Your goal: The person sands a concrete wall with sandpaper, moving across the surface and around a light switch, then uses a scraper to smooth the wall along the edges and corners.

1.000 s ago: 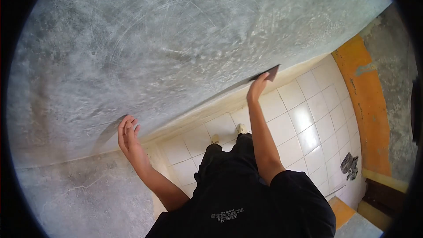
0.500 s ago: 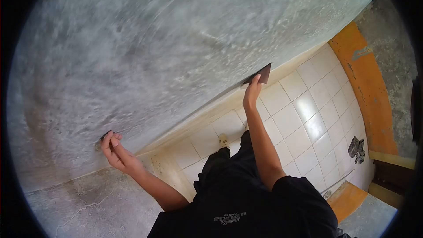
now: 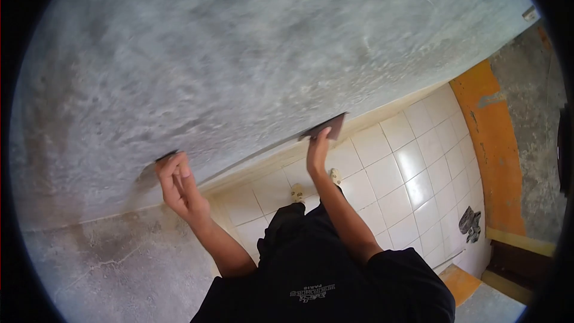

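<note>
My right hand [image 3: 318, 154] grips a brown sheet of sandpaper [image 3: 332, 127] with a dark edge, held near the lower part of the grey wall [image 3: 251, 66]. The thumb lies over the sheet's brown face. Farther left, my left hand [image 3: 181, 186] is closed, fingers bent, around a thin dark piece [image 3: 166, 156] at the wall's surface. Only a dark edge of that piece shows above the fingers, so its kind cannot be made out. The wall is mottled and rough around both hands.
White floor tiles [image 3: 382, 176] lie below, with my shoes [image 3: 297, 192] close to the wall's base. A crumpled dark item [image 3: 470, 224] rests on the floor at right. An orange-painted band [image 3: 493, 143] runs along another wall. A cracked grey surface [image 3: 113, 257] is at lower left.
My left hand has shifted right and upward in the view with its dark piece. My right hand and the sandpaper have moved left and lower. The camera view has shifted too.
</note>
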A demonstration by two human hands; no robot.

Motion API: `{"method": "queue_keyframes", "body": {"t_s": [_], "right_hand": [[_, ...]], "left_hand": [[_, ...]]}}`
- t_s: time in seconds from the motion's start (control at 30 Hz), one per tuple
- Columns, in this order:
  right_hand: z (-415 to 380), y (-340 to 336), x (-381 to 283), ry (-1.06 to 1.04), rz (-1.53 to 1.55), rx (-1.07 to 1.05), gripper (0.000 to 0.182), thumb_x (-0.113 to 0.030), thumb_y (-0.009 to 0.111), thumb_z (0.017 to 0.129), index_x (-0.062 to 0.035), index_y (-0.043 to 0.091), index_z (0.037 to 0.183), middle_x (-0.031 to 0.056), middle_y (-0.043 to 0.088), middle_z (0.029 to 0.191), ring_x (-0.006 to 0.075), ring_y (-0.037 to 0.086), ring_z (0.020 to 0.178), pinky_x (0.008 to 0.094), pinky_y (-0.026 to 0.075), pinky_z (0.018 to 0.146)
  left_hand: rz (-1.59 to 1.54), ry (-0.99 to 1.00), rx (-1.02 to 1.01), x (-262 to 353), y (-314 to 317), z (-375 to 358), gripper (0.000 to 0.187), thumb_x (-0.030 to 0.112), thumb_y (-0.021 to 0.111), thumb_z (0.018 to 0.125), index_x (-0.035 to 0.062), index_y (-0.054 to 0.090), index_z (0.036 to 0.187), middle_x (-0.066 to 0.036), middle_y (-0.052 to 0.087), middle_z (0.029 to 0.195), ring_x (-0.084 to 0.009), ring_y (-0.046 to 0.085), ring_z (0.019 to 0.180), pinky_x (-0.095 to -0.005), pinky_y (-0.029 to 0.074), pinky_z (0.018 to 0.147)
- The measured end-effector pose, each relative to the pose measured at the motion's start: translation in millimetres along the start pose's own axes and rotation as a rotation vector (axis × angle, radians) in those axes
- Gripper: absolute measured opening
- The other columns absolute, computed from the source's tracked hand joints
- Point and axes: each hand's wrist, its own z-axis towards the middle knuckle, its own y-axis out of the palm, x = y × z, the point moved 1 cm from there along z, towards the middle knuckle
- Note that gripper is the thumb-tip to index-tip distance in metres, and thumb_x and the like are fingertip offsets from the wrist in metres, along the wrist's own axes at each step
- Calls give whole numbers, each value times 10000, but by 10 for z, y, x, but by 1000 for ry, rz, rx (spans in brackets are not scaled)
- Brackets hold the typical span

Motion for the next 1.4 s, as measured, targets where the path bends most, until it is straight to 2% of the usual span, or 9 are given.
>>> {"method": "queue_keyframes", "body": {"t_s": [0.07, 0.17, 0.3, 0.43, 0.53, 0.87, 0.97, 1.2, 1.4], "right_hand": [[249, 16, -143, -104, 263, 70, 682, -500, 305, 1037, 39, 270, 1454, 110, 412, 1412, 183, 406, 1238, 287, 302, 1056], [411, -4, -298, -207, 276, 99, 677, -508, 337, 1030, 42, 309, 1424, 113, 439, 1377, 201, 424, 1218, 318, 313, 1050], [-55, 188, -108, -108, 185, 14, 611, -527, 414, 1003, -23, 426, 1348, 38, 500, 1294, 138, 442, 1140, 320, 307, 1028], [-1086, 662, -46, 103, -159, -139, 548, -552, 385, 1005, -30, 521, 1098, 24, 470, 1006, 122, 438, 984, 290, 366, 960], [-1102, 647, 239, 186, 43, -258, 606, -536, 343, 1022, 24, 498, 1192, 44, 487, 998, 159, 451, 939, 276, 378, 934], [190, 246, 83, -73, 492, 7, 683, -523, 301, 1024, -21, 248, 1483, 102, 300, 1530, 236, 282, 1388, 384, 231, 1148], [258, 181, -85, 37, 523, 157, 659, -503, 306, 1030, -16, 271, 1473, 100, 314, 1522, 241, 310, 1366, 375, 253, 1129], [-764, 746, 134, 211, 325, -15, 641, -522, 406, 1003, -85, 311, 1463, 45, 407, 1446, 183, 411, 1257, 356, 281, 1092], [-307, 460, 235, 100, 288, 33, 585, -489, 405, 1014, -71, 366, 1422, 45, 444, 1406, 179, 426, 1240, 351, 297, 1078]], "left_hand": [[-27, -27, 20, 10, 30, -6, 182, 7, 511, 936, -42, 605, 1084, -113, 529, 1093, -158, 506, 971, -275, 418, 865], [-20, -43, -23, 10, -15, -5, 181, 13, 529, 918, -31, 624, 1066, -118, 520, 1091, -187, 493, 998, -312, 391, 911], [85, 53, -90, 73, 40, 40, 182, 61, 575, 898, 8, 658, 1052, -97, 501, 1047, -203, 481, 999, -315, 383, 899], [85, 47, -119, 79, 24, 42, 189, 90, 581, 910, 11, 656, 1064, -93, 494, 1066, -198, 476, 1014, -315, 377, 915], [87, 16, -152, 87, -32, 32, 190, 103, 579, 924, 13, 650, 1075, -91, 485, 1082, -189, 477, 1030, -315, 378, 926], [2, 15, -170, 79, -67, 56, 189, 76, 576, 921, 18, 672, 1072, -94, 496, 1073, -195, 496, 1011, -311, 402, 895], [4, 27, -176, 57, -69, 54, 188, 72, 574, 921, 18, 671, 1072, -94, 495, 1077, -195, 497, 1014, -312, 403, 897], [-12, 8, -162, 54, -62, 40, 180, 70, 572, 920, 20, 667, 1064, -95, 496, 1079, -192, 498, 1017, -313, 400, 901], [-55, 2, -156, 61, -59, 45, 172, 54, 573, 916, 22, 667, 1057, -95, 501, 1086, -196, 499, 1022, -310, 403, 904]]}}
